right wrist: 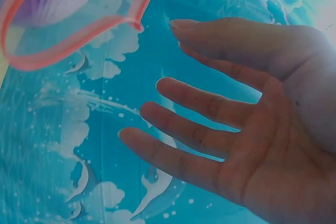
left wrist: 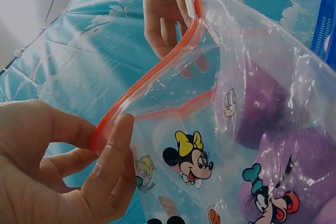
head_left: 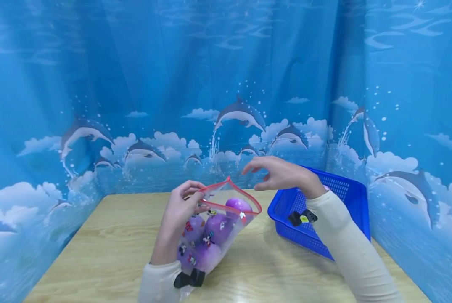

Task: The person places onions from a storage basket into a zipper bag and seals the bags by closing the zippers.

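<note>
A clear zip bag (left wrist: 157, 124) with a red zip edge and cartoon prints stands with its mouth spread wide. Several purple balls (head_left: 220, 227) lie inside, one high up near the opening. My left hand (head_left: 184, 202) pinches the red edge at the left corner between thumb and fingers. The right hand (head_left: 276, 173) hovers past the far right side of the mouth, fingers spread and holding nothing; its palm and loose fingers (right wrist: 194, 140) show in the right wrist view. On the red rim sits a small white slider (left wrist: 190, 8).
A blue plastic basket (head_left: 286, 202) stands on the right of the wooden table (head_left: 131, 223), under the right forearm, with a bit of something pale inside. Blue dolphin-print curtains (head_left: 195, 84) enclose the table at the back and sides.
</note>
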The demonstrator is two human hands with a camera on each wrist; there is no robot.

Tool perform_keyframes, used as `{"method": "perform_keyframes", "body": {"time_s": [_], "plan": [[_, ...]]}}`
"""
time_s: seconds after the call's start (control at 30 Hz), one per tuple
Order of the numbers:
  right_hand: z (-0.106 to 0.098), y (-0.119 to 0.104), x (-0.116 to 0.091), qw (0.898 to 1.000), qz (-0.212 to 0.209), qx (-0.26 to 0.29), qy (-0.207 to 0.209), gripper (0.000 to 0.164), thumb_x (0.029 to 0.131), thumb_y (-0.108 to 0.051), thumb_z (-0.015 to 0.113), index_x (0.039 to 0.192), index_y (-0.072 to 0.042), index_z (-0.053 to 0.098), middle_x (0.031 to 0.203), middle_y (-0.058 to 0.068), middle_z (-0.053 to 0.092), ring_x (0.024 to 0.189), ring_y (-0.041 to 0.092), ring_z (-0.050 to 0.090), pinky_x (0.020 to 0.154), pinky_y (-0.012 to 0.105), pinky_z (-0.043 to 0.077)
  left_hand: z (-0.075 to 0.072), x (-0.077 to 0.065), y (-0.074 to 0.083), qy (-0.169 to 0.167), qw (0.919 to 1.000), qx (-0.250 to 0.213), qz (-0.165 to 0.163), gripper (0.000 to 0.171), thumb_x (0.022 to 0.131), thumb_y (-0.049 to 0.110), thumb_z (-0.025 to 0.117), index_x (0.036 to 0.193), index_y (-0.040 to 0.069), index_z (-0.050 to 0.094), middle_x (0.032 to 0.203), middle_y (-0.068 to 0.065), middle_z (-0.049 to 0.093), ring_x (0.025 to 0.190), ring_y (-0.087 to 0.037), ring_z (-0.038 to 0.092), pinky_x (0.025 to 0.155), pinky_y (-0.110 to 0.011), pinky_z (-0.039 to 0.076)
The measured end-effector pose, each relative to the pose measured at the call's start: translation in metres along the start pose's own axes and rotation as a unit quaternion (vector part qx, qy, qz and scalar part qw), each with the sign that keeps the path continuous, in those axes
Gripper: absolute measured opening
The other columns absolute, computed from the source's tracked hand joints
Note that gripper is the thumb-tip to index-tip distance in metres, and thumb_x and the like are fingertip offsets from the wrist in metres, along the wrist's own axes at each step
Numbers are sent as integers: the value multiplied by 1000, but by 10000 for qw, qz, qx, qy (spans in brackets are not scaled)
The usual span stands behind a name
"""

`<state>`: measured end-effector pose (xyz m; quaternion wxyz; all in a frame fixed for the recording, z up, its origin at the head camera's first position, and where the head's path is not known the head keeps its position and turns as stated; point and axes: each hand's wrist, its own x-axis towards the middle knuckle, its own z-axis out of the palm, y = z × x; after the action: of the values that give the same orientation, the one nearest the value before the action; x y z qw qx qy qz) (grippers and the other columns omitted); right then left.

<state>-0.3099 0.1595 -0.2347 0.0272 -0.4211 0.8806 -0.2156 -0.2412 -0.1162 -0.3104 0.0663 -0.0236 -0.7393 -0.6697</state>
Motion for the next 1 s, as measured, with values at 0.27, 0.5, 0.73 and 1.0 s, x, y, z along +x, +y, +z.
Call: {"method": "perform_keyframes", "body": {"time_s": [0.27, 0.5, 0.73, 1.0], "plan": [[-2, 14, -7, 9993, 376, -18, -47, 42, 92, -7, 74, 133, -14, 64, 141, 11, 62, 133, 38, 57, 97, 44, 63, 0, 0, -1, 19, 10000, 43, 38, 16, 104, 7, 55, 115, 4, 66, 117, -22, 64, 89, -22, 73, 82, -39, 67], [-2, 32, -14, 9984, 569, -38, -56, 43, 93, -7, 73, 134, -13, 63, 142, 13, 61, 134, 40, 56, 98, 45, 62, 0, 0, -1, 14, 10000, 27, 29, 16, 104, 6, 55, 115, 3, 66, 117, -22, 64, 89, -23, 72, 78, -33, 67], [-3, 53, -21, 9968, 784, -164, -39, 43, 94, -11, 72, 135, -14, 63, 145, 13, 60, 132, 41, 58, 103, 54, 58, 0, 1, -1, 7, 10000, 9, 15, 16, 103, 7, 56, 115, 4, 66, 116, -22, 64, 88, -22, 73, 78, -33, 67], [-2, 80, -23, 9949, 993, -70, -165, 45, 94, -13, 72, 137, -9, 62, 143, 17, 61, 130, 42, 59, 102, 54, 58, 0, 1, -1, 17, 10000, 17, 4, 15, 103, 6, 56, 115, 4, 66, 118, -22, 64, 90, -24, 73, 79, -33, 67]]}}
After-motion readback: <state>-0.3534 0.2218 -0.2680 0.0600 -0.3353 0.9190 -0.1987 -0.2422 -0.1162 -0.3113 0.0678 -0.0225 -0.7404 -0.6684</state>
